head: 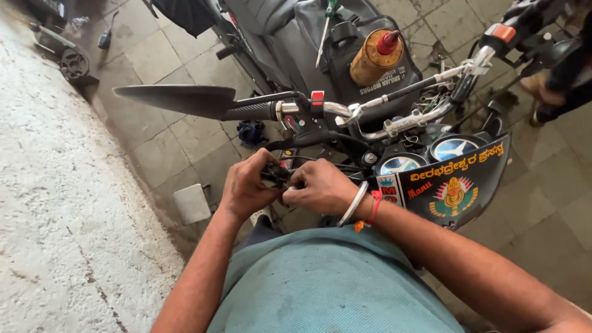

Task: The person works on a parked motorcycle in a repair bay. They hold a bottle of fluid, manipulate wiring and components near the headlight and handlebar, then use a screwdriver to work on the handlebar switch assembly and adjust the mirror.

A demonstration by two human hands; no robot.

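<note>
L hand [246,185] + R hand [317,185] both clamped on black cable bundle [277,174] under handlebar [320,110]; prob. stiff, springy, light; pinch near ends.

Open tiled floor [166,132] left of the hands; handlebar [370,111], cables [320,161] and mirror [176,100] crowding above.

Two hands, the left hand [246,185] and the right hand [317,186], meet at mid-frame. One motorcycle [370,123] fills the upper middle, with two round gauges [425,157], one mirror [176,98], one oil bottle [376,57] and one screwdriver [327,28]. One sprocket [74,63] lies upper left.
</note>
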